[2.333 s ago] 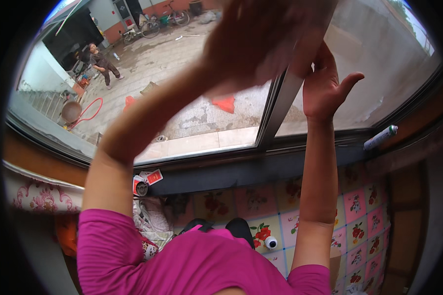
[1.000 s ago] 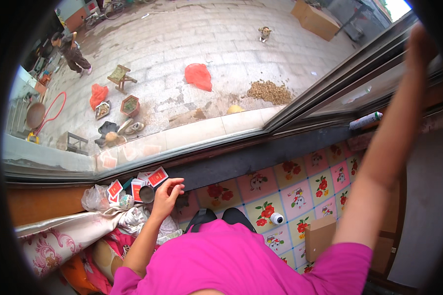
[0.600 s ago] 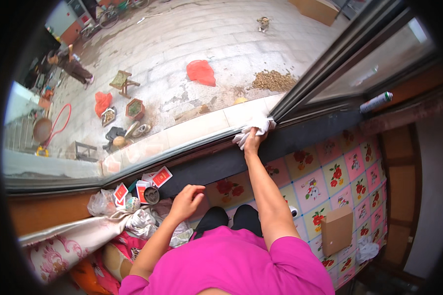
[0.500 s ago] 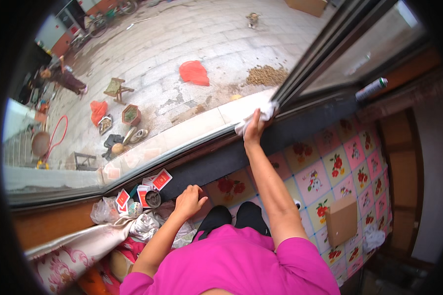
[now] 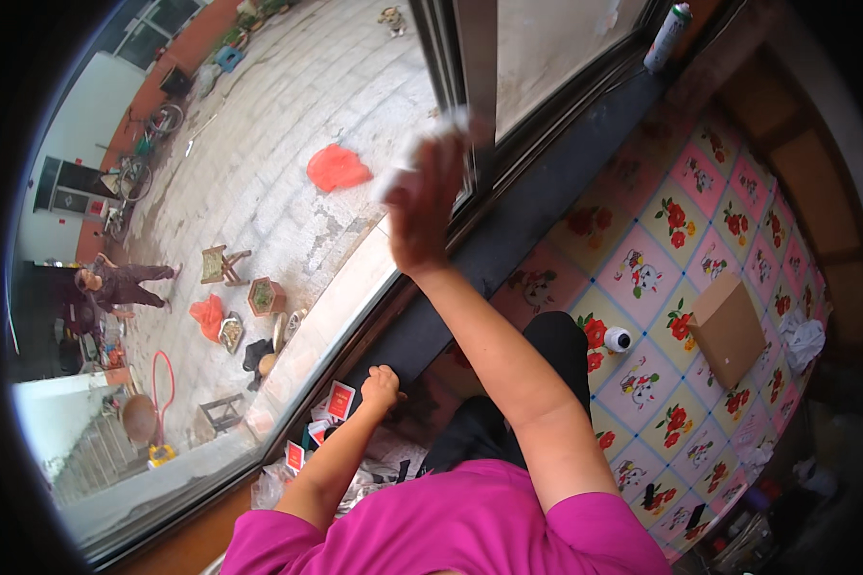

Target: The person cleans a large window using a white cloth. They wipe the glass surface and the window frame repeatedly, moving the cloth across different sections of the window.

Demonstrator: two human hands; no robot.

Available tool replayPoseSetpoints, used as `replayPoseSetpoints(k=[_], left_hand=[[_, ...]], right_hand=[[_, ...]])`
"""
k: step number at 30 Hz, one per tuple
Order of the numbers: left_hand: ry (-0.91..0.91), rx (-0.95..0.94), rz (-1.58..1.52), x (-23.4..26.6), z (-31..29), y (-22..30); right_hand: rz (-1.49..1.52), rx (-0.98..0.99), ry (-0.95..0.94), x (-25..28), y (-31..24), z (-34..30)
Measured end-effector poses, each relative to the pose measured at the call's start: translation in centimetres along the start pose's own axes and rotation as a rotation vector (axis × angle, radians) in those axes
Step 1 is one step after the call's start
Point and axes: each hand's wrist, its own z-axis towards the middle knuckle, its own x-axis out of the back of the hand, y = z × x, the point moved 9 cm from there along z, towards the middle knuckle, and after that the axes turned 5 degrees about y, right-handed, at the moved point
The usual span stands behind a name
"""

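My right hand (image 5: pixel 425 216) is raised against the window and blurred by motion. It presses a crumpled white cloth (image 5: pixel 403 180) to the glass beside the dark upright window frame (image 5: pixel 441 57). My left hand (image 5: pixel 382 386) rests on the dark window sill (image 5: pixel 408 350), its fingers curled in and nothing seen in them. Just below that hand lie red-and-white cards (image 5: pixel 339 400), partly covered by my left forearm.
A spray can (image 5: pixel 667 38) stands at the sill's far right end. The patterned bed cover (image 5: pixel 642 335) holds a cardboard box (image 5: pixel 729 326) and a small white round device (image 5: pixel 618 339). Outside are a person (image 5: pixel 125 286), a wooden stool (image 5: pixel 221 265) and a red plastic bag (image 5: pixel 338 168).
My right hand has swept up and left with the cloth, from the frame's lower corner onto the glass. The view has turned right. My left hand stays by the sill.
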Motion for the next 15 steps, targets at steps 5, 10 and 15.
replayPoseSetpoints(k=[5, 10, 15], left_hand=[[-0.047, -0.019, 0.026, 0.5, 1.1, 0.8], [-0.102, 0.014, 0.032, -0.6, -0.2, 0.6], [-0.090, -0.032, 0.002, -1.7, 0.9, 0.0]], right_hand=[[-0.016, -0.565, 0.104, 0.7, 15.4, -12.8], [0.224, -0.245, 0.144, 1.1, -0.2, 0.1], [0.129, -0.067, 0.054, 2.1, -1.6, 6.1]])
